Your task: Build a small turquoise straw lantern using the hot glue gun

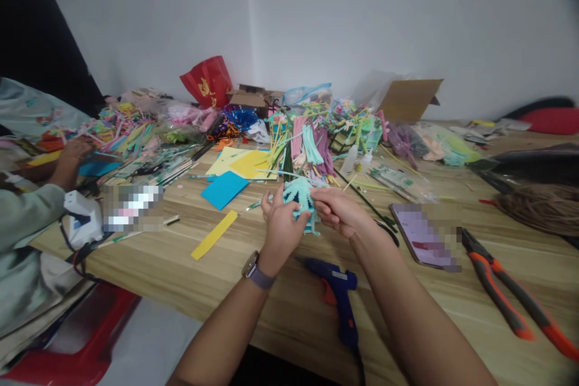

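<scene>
Between my hands is a mint-green fuzzy piece made of pipe cleaners [296,192], with dark blue showing between its strands. My left hand [286,220], a watch on its wrist, has its fingers and thumb closed around the left and lower side of the piece. At its right edge, my right hand [337,210] pinches with thumb and forefinger; the exact strand there is partly hidden by the fingers. A blue hot glue gun [337,289] with a red trigger lies on the table just below my hands.
Phone [420,235] and orange-handled pliers [502,289] lie to the right. Left of my hands are a yellow strip [214,234] and blue paper [225,189]. Pipe-cleaner bundles [312,142] pile up behind. Another person's hand [76,154] works at far left.
</scene>
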A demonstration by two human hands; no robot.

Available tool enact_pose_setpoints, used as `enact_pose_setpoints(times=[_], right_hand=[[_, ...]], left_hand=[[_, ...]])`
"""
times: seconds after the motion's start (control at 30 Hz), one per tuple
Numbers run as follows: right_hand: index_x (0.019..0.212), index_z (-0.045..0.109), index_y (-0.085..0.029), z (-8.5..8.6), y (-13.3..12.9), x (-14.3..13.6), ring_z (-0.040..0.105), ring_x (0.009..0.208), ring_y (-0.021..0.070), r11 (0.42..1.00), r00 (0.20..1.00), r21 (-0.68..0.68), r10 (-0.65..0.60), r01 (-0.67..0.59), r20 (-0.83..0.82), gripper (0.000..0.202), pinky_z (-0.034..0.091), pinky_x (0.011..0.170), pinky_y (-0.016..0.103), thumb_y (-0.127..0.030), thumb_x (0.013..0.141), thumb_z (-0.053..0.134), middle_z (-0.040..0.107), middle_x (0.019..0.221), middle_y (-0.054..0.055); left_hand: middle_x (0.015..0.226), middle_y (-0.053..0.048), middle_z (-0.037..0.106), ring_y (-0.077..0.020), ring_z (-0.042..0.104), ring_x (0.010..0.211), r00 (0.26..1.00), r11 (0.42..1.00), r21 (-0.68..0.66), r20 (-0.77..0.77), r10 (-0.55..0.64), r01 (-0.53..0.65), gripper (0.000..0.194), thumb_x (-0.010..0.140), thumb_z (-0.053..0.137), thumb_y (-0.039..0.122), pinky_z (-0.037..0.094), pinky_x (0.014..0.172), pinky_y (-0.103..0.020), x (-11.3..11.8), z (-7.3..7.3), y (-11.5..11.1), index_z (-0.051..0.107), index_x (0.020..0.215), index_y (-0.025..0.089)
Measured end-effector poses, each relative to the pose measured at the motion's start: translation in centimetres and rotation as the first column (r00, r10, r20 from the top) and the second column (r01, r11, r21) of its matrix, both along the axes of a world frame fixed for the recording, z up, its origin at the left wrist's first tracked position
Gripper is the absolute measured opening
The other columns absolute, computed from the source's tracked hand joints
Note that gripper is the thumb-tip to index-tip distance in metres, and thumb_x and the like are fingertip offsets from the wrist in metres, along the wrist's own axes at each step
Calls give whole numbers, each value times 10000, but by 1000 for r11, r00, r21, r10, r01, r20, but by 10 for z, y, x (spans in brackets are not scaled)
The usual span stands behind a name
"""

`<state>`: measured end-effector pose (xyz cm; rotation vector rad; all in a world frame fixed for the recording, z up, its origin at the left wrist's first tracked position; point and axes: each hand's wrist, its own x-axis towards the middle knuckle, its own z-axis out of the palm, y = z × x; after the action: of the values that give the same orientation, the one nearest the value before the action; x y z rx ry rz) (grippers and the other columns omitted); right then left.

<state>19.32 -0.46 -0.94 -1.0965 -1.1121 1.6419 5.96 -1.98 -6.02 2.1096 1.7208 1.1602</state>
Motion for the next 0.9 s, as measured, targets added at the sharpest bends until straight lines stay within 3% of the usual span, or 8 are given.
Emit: enact_pose_setpoints(times=[0.3,0.43,0.57,0.73,0.83,0.9], right_hand=[[493,449,-193,2,0,5,255,238,32,981,919,193,-45,-34,392,306,147,285,165,-259,788,494,376,311,-86],[700,621,-171,8,-1,13,267,261,54,982,891,168,-5,-80,454,188,192,297,181,-292,793,510,386,332,-102],[920,685,-143,16,0,34,272,276,56,977,885,211,-73,-30,460,271,170,319,190,-330,788,540,392,362,-104],[985,683,-154,17,5,63,319,311,68,943,839,293,-283,156,464,319,208,345,199,-376,784,572,412,409,-90],[923,679,-162,8,12,69,382,335,84,933,806,341,-289,116,517,301,271,368,210,-412,802,561,467,444,-67],[917,676,-157,-2,19,67,467,380,110,913,727,406,-305,40,615,317,339,408,225,-412,848,501,539,492,-35]], left_hand=[[1427,-127,473,-284,323,1382,998,998,-44,-37,-56,55,184,802,646,367,177,1144,-516,-8,5,2,698,801,190],[1445,-131,453,-298,301,1388,995,994,-77,-47,-87,83,177,779,666,355,173,1146,-512,-16,12,3,692,825,186],[1440,-114,460,-308,297,1386,993,987,-113,-6,-115,114,111,738,683,287,158,1153,-501,-27,18,7,661,731,179],[1417,-107,466,-268,376,1355,932,958,-140,306,-197,248,144,723,623,237,286,1116,-400,-53,18,15,663,848,181],[1366,-105,518,-269,374,1356,855,949,-129,481,-195,289,179,711,627,284,294,1109,-371,-74,21,14,686,844,179],[1312,-92,564,-273,430,1310,801,956,-116,578,-155,269,189,679,658,297,326,1084,-361,-88,25,9,696,822,180]])
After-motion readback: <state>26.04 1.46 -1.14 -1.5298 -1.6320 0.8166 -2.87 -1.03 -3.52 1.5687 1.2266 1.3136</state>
